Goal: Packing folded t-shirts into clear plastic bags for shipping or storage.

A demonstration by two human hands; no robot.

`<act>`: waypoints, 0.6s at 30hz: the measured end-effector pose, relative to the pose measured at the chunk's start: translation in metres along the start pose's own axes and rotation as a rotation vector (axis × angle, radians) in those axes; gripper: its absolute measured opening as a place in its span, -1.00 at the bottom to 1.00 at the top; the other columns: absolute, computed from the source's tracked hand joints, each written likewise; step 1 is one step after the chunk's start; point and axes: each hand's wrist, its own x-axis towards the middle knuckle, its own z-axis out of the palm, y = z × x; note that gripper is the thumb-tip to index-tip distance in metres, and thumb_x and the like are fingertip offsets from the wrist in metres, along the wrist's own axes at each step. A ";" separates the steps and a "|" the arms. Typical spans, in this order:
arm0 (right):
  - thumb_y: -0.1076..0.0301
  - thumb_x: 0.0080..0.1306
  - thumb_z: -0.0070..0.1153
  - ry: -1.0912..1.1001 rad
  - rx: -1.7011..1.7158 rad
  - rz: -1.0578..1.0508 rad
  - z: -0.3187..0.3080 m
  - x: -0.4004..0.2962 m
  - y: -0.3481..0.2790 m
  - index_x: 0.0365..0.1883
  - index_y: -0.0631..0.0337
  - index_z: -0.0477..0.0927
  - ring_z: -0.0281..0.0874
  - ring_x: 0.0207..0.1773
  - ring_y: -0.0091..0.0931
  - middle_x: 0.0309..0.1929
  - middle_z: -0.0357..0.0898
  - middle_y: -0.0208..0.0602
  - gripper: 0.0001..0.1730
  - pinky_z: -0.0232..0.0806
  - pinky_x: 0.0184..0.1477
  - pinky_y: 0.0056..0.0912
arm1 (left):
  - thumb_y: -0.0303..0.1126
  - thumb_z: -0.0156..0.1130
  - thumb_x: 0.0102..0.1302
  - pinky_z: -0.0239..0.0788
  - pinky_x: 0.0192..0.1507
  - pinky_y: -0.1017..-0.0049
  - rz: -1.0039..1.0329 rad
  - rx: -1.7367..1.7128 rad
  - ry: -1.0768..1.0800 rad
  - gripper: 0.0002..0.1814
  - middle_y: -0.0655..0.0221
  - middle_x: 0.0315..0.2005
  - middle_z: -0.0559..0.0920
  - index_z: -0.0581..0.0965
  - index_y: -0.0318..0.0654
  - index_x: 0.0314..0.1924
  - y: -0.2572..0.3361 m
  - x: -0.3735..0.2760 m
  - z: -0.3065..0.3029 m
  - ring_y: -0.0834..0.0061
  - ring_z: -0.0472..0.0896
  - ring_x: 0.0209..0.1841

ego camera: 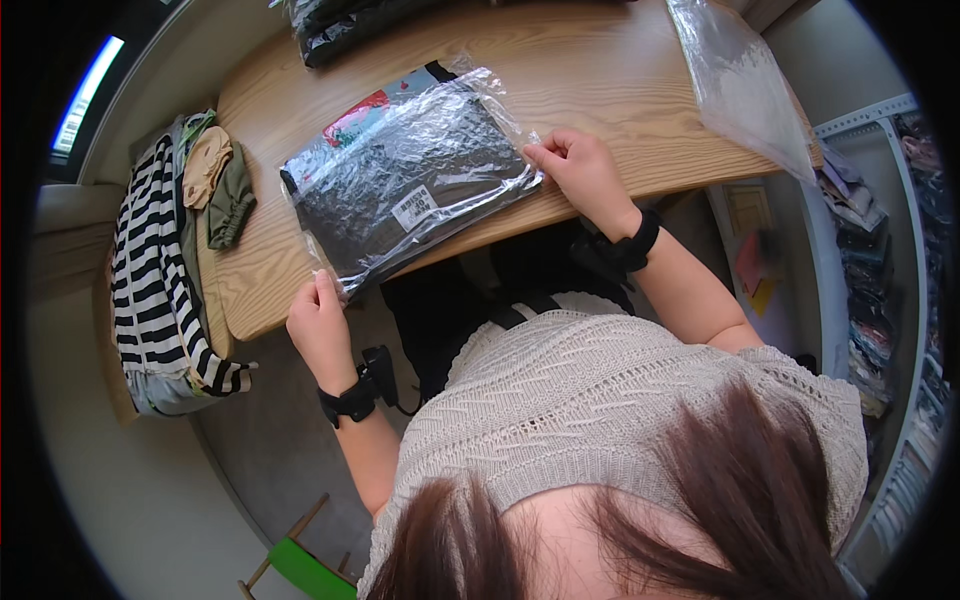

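A clear plastic bag point(450, 127) lies at the table's near edge with a folded dark garment point(367, 240) inside. The garment has a light blue part with a red patch at its far side. A small white label point(415, 208) bearing print sits on the dark cloth. My left hand point(320, 315) pinches the bag's near left corner, just off the table edge. Between the thumb and fingers of my right hand point(581, 169) is the near right corner. The bag's near edge stretches between both hands.
Striped and other clothes point(154, 262) are piled at the left. Dark plastic-wrapped items point(360, 26) lie at the far edge. Flat clear plastic bags point(742, 82) overhang the wooden table point(600, 67) at right. A metal rack point(900, 187) holds packed goods; a green-seated stool point(307, 570) stands below left.
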 end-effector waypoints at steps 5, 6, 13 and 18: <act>0.28 0.24 0.08 0.316 -0.344 -0.519 0.012 -0.020 -0.039 -0.10 0.19 0.50 0.40 0.07 -0.31 0.00 0.49 -0.15 -0.72 0.17 0.10 -0.21 | -0.18 0.01 0.36 0.26 -0.46 0.40 -0.016 0.044 0.025 -0.59 0.24 -0.68 0.51 0.54 -0.38 -0.49 0.002 -0.001 0.002 0.37 0.46 -0.60; 0.29 0.26 0.05 0.154 -0.305 -0.685 0.018 -0.027 -0.048 -0.01 0.14 0.45 0.29 0.22 -0.26 0.13 0.41 -0.14 -0.66 0.07 0.23 -0.14 | -0.19 0.01 0.35 0.25 -0.47 0.38 -0.021 0.049 0.028 -0.59 0.23 -0.68 0.51 0.54 -0.38 -0.49 0.003 -0.002 0.003 0.34 0.46 -0.60; 0.08 0.36 -0.12 -0.041 -0.677 -0.736 0.066 -0.014 -0.039 0.27 0.03 0.30 0.07 0.39 -0.22 0.32 0.20 -0.11 -0.47 -0.08 0.33 0.01 | -0.19 0.04 0.33 0.27 -0.34 0.27 -0.030 0.289 0.067 -0.67 0.15 -0.48 0.56 0.54 -0.36 -0.33 0.018 -0.004 -0.004 0.16 0.49 -0.43; 0.05 0.38 -0.18 -0.144 -0.654 -0.712 0.059 -0.006 -0.042 0.26 0.01 0.31 0.05 0.40 -0.21 0.33 0.18 -0.10 -0.49 -0.09 0.34 0.02 | -0.20 0.03 0.33 0.23 0.02 0.30 0.528 0.164 -0.028 -0.58 0.07 0.02 0.43 0.38 -0.26 0.11 0.080 0.005 -0.016 0.09 0.39 0.04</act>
